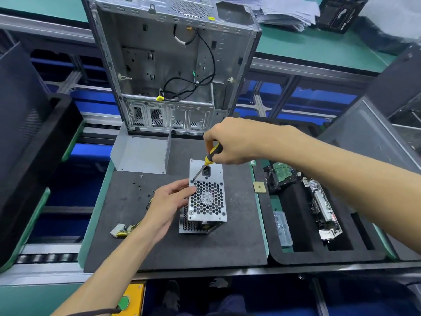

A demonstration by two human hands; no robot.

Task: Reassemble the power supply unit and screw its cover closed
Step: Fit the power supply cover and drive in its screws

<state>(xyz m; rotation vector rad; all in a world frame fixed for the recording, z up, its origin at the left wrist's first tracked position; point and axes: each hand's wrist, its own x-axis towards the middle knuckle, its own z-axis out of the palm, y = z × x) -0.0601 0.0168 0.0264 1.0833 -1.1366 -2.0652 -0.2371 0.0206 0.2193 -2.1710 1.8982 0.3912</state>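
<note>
— Fingers of our right hand [230,142] were curled round the yellow-and-black screwdriver [208,159], its tip set at the screw on the upper-left corner of the fan grille. And the left?

— Our left hand [169,201] lay with its fingers nearly straight, pressed against the left side of the power supply unit [206,197], holding nothing.

— What did we see in the black foam tray [296,254] at three o'clock?

— A circuit board [323,206] stood in one slot, with a small plastic bag [282,226] beside it. At twelve o'clock the open computer case [170,65] held loose black cables.

— And the unit itself?

— It stood on end at the middle of our dark foam mat [141,247], grey metal, with a honeycomb grille and a black socket on top, perforated below. Its wire bundle [121,229] trailed off toward eight o'clock.
</note>
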